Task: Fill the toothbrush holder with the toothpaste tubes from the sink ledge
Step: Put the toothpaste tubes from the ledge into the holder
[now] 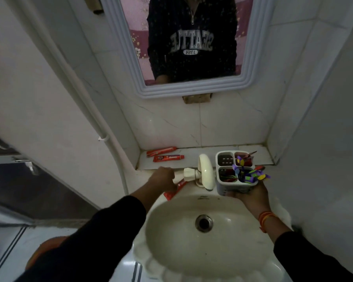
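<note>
My right hand (251, 195) holds a white toothbrush holder (230, 186) from below, just right of the tap. The holder has several compartments, and colourful toothbrushes (251, 176) stick out of the right ones. My left hand (162, 179) is shut on a red toothpaste tube (174, 191) near the sink's back left rim, beside the tap handle. Two more red toothpaste tubes (161, 151) (168, 158) lie flat on the tiled ledge (192, 151) behind the sink, at its left end.
A cream tap (206, 173) stands between my hands at the back of the oval sink (171, 224). A framed mirror (192, 88) hangs above the ledge. A white pipe (104, 137) runs down the left wall. Tiled walls close in on both sides.
</note>
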A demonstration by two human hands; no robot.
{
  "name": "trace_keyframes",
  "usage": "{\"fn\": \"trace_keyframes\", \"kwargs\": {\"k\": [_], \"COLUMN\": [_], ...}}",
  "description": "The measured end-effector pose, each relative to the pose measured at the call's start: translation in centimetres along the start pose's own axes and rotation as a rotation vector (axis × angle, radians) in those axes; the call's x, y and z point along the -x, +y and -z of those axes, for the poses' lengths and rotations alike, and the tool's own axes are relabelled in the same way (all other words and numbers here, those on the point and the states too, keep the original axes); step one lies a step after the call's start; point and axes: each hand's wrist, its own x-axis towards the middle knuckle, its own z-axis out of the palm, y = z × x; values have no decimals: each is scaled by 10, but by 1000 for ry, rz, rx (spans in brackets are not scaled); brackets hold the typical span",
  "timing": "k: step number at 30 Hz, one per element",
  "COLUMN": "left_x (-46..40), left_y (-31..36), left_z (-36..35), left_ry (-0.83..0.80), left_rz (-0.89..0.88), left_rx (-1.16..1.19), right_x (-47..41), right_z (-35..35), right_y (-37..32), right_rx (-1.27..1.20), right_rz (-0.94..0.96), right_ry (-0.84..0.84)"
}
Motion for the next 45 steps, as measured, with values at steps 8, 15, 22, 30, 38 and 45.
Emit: {"fn": "trace_keyframes", "kwargs": {"k": [8,15,22,30,38,45], "left_x": [4,12,49,89,78,61], "left_y": [-28,-62,-10,102,155,157], "left_z": [-44,-17,76,138,112,117], "left_ry": [57,166,422,493,388,288], "left_rz": [146,209,-24,-374,-478,-482], "left_rx": [-17,127,337,373,250,242], "right_x": [7,7,12,11,13,6], "right_z": [-2,-1,-1,-2,0,-2], "right_y": [-9,-10,-15,-15,-19,-9], "right_rx": [144,150,155,117,68,57], "right_rz": [65,59,54,45,49,42], "right_ry": [12,13,28,29,22,10]}}
